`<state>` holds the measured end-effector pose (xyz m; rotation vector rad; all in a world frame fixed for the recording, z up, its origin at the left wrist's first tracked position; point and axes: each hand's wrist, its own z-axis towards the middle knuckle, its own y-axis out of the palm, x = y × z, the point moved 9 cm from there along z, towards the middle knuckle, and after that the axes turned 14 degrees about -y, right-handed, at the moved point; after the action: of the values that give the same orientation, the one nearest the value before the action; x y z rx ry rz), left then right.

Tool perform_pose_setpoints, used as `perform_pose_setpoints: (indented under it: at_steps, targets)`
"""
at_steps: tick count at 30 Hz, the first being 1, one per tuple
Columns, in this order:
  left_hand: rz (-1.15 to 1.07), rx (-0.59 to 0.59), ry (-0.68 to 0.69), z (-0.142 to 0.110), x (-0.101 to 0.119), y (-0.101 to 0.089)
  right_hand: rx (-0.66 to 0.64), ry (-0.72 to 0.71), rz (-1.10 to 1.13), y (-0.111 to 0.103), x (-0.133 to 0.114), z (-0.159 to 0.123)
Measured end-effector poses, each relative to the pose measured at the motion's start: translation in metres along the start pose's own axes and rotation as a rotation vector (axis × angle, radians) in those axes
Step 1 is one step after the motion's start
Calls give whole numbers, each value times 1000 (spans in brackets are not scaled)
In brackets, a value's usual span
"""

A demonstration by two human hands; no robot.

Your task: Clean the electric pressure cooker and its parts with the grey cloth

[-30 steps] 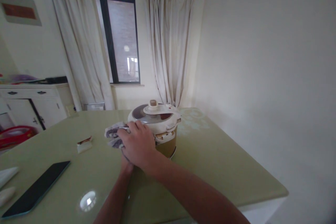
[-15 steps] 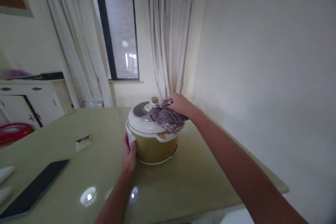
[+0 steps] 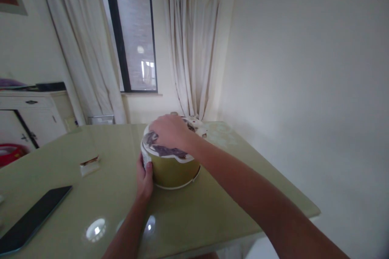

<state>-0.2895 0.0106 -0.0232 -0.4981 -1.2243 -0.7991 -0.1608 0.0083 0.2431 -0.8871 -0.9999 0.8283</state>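
A round electric pressure cooker with a green-gold body and white lid stands upright on the table. My left hand grips its left side, thumb toward me and fingers mostly hidden behind. On the lid, my right hand presses a crumpled grey patterned cloth against the near left part. That hand and its forearm cover much of the lid, and its fingertips are partly hidden in the cloth.
A dark flat tablet-like slab lies on the table at left, with a small white packet beyond it. Behind are a white cabinet, a red basin and curtains. A wall runs along the right.
My right hand went with the cloth from the cooker's left side to the lid's right, then back left across the lid. My left hand came into sight on the cooker's side.
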Motion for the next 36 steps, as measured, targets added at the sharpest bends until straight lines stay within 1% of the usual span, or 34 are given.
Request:
perform_pose_setpoints:
  at_steps: [1, 3, 5, 7, 10, 14, 16, 20, 22, 24, 26, 28, 31, 33, 34, 35, 36]
  targets:
    - [8, -10, 1, 0, 0, 0, 9, -60, 5, 2, -13, 14]
    - [24, -25, 0, 2, 0, -2, 10, -125, 13, 7, -26, 35]
    - [39, -29, -5, 3, -2, -3, 1, -133, 7, 10, -24, 44]
    - [50, -20, -18, 5, -3, -5, -12, -111, -8, 10, -10, 40]
    - [47, -13, -41, 5, -5, -5, -69, -50, -2, 9, 22, 15]
    - [41, -29, -32, 2, -2, -1, -156, -31, 103, 9, 57, -26]
    - [41, -35, -25, 1, 0, 0, -161, -9, 163, 10, 72, -41]
    - [19, -30, -26, 0, 2, 1, -228, 42, 422, 21, 99, -69]
    - [19, -31, -38, 0, 2, 1, -253, 70, 460, 25, 113, -82]
    - [21, -31, -44, -1, 1, 3, -244, 60, 431, 23, 122, -89]
    - [18, -26, -41, -1, 1, 3, -245, -1, 415, 19, 118, -87]
    - [15, -18, -37, -1, 0, 4, -263, -73, 373, 16, 100, -75]
    - [14, -22, -35, -1, 0, 4, -259, -189, 231, 11, 53, -41]
    - [16, -30, -38, -1, 0, 3, -206, -263, 153, 7, 18, -15]
    - [17, -35, -38, -1, 1, 3, -179, -286, 132, 6, 4, -3]
    - [18, -36, -37, -1, 2, 2, -156, -290, 122, 6, -4, 8]
    - [19, -37, -36, -1, 2, 1, -142, -275, 125, 6, -7, 17]
